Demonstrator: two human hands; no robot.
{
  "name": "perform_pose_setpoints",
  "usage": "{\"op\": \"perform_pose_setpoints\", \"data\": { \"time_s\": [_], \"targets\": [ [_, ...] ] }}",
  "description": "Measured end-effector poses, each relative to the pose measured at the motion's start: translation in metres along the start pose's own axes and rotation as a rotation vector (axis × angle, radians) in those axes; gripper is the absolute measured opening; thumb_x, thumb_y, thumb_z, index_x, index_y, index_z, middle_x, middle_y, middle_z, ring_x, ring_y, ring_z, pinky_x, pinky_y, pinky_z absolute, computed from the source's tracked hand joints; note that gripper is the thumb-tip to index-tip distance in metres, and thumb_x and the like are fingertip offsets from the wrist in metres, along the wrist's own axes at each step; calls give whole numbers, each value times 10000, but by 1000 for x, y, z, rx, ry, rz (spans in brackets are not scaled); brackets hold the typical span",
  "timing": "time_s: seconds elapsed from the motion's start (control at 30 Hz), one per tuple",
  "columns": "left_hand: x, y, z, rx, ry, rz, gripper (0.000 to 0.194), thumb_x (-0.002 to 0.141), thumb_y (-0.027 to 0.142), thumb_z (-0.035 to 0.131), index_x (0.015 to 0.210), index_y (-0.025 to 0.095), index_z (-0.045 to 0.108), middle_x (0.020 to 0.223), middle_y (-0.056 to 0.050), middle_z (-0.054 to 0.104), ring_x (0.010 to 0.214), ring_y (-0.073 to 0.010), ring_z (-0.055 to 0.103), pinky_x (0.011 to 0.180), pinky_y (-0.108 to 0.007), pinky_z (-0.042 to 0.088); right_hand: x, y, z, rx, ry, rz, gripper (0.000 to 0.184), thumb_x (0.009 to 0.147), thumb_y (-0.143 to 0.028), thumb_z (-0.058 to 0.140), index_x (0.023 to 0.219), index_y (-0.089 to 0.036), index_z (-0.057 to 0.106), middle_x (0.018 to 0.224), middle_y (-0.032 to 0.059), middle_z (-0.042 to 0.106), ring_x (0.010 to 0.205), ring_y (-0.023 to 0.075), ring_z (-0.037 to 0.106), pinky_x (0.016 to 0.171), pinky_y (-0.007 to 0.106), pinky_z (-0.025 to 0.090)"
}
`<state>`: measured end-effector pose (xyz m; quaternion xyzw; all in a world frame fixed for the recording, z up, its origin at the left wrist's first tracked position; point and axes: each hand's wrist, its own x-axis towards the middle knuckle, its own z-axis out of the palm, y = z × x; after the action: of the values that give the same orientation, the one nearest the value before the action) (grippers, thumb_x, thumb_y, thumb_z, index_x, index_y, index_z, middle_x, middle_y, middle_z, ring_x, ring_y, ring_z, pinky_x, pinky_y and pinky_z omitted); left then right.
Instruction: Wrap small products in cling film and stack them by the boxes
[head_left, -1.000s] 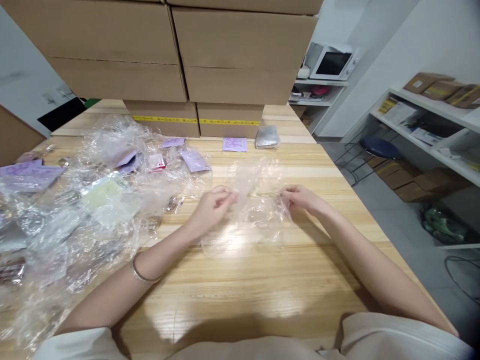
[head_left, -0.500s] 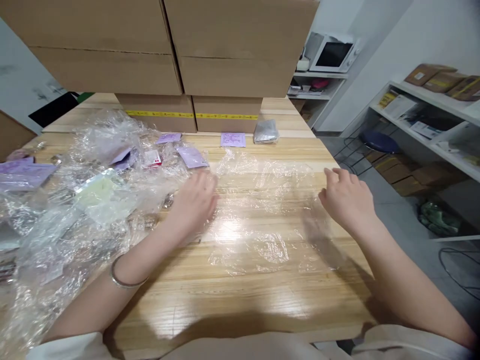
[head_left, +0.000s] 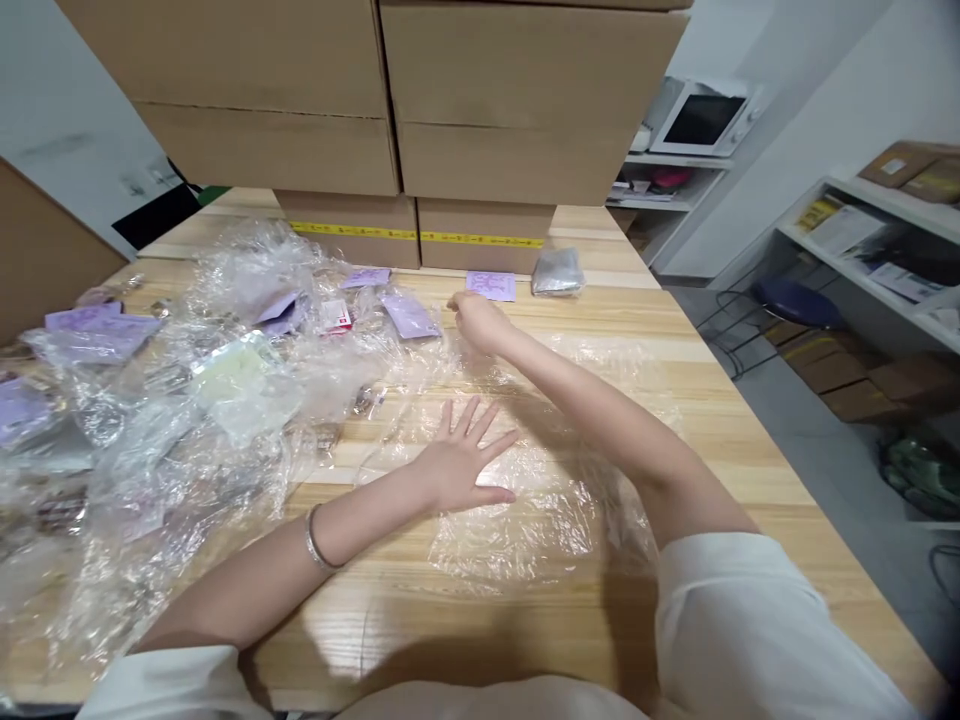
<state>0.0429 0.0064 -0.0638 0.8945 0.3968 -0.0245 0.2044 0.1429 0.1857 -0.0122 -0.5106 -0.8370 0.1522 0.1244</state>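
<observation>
A clear plastic sheet lies spread flat on the wooden table. My left hand rests palm down on it with fingers spread, holding nothing. My right hand reaches across to the sheet's far left corner, fingers curled at the plastic edge; what they grip is hard to make out. A purple packet lies just left of that hand and another purple packet just beyond it.
A heap of crumpled clear plastic with purple packets covers the table's left half. Stacked cardboard boxes stand at the far edge, a silver pouch beside them. Shelves and a monitor stand at right.
The plastic was pulled open between both hands and laid flat. My left hand moved onto it with fingers spread, and my right hand crossed from the right edge to the far left corner.
</observation>
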Motion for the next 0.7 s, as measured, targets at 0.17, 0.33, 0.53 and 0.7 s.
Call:
{"op": "perform_pose_setpoints", "data": {
  "time_s": [0.17,0.33,0.53,0.7],
  "targets": [
    [-1,-1,2,-27,13,8,906,822,840,326,1566,357,143,1642,-140,-40,1476,-439,-124,1120,-707,-66,32,5,23,76,-152,10,320,759,-81,639,1055,-143,743,921,78,742,863,224,689,784,287,496],
    [0,-1,4,-28,25,11,902,822,830,359,1564,352,172,1648,-125,-13,1471,-450,-136,1112,-716,-79,30,18,46,190,-89,-132,685,798,-155,633,1461,-204,465,1170,55,668,1002,179,647,880,288,481],
    [1,-1,2,-36,-3,1,904,826,826,359,1567,351,150,1645,-132,-43,1473,-458,-114,1114,-718,-68,30,8,66,223,99,-288,916,787,-214,660,1575,-243,194,1400,90,571,1265,280,522,1031,417,417],
    [0,-2,6,-20,42,28,884,839,818,342,1566,349,162,1647,-125,-21,1483,-444,-93,1121,-712,-62,28,1,32,22,271,-263,747,920,-102,365,1591,-260,76,1170,46,699,1073,209,629,984,373,453]
  ]
}}
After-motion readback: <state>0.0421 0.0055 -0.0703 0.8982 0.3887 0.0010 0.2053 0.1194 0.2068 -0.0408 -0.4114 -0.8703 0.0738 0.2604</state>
